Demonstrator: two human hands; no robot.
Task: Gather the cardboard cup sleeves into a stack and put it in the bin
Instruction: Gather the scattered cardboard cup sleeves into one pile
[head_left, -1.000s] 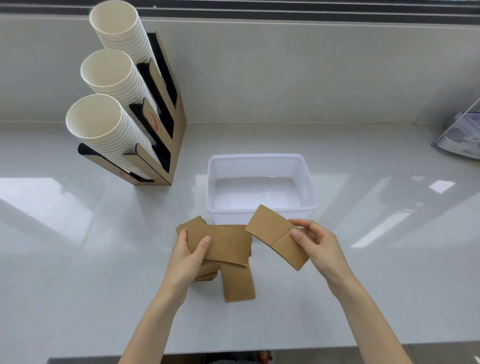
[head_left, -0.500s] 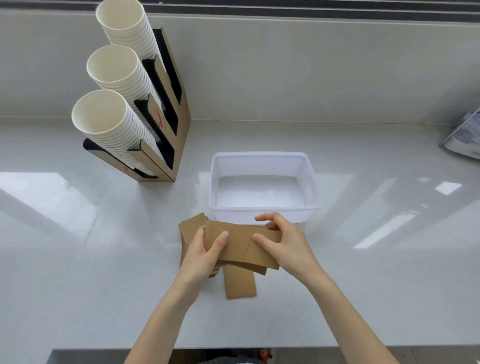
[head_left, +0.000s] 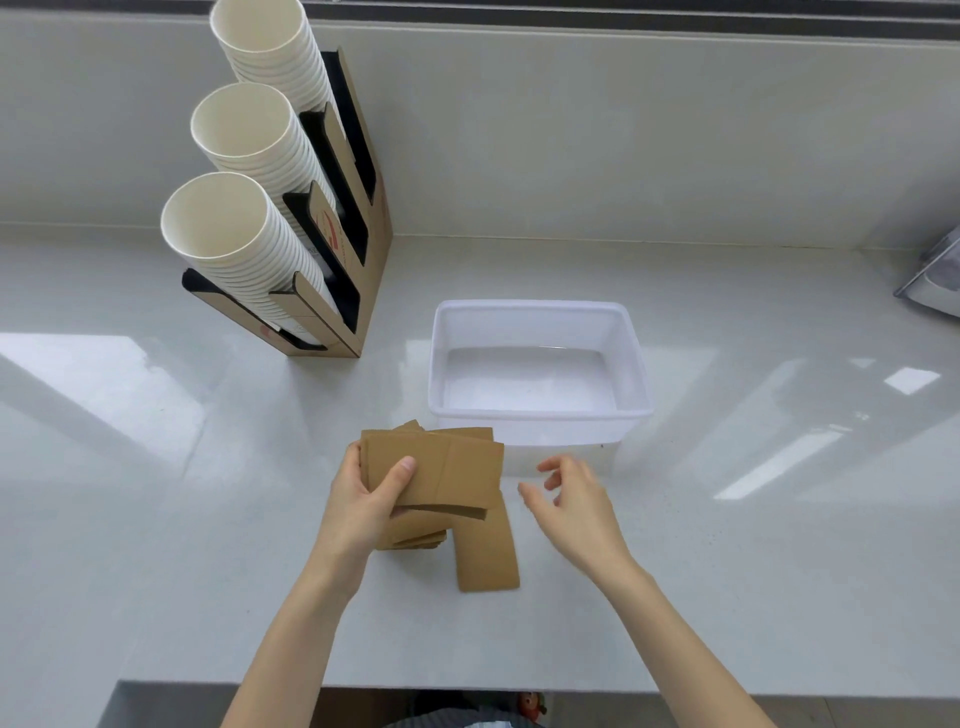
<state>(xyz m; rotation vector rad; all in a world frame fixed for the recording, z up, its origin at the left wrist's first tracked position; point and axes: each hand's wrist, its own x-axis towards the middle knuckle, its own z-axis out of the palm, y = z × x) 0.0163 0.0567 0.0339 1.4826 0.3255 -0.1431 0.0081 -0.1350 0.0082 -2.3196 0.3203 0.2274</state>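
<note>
White and glossy, the counter (head_left: 727, 545) carried everything you needed: a paper-cup dispenser (head_left: 332, 249) stood at the back left, and the empty translucent bin (head_left: 537, 413) sat in the middle, just beyond your hands. You were in the gathering step. Your left hand (head_left: 363, 499) gripped the stack of cardboard sleeves (head_left: 441, 473), thumb pressed on the top sleeve and fingers curled underneath, holding it just in front of the bin's near wall. The stack was ragged, with lower sleeves poking out at the bottom left and one corner showing at the top. Your right hand (head_left: 576, 499) hung beside the stack with its fingers spread and nothing in them. One loose sleeve (head_left: 485, 551) lay flat on the counter, partly tucked under the held stack; whether the two touched could not be told. Against half a second before, your right hand had let go of the sleeve it was pressing onto the top and pulled off to the right, while your left had kept its hold. My judgement is that the next move called for your right hand to pick up that last flat sleeve, add it, square the edges, and then lift the whole stack over the rim into the bin.
</note>
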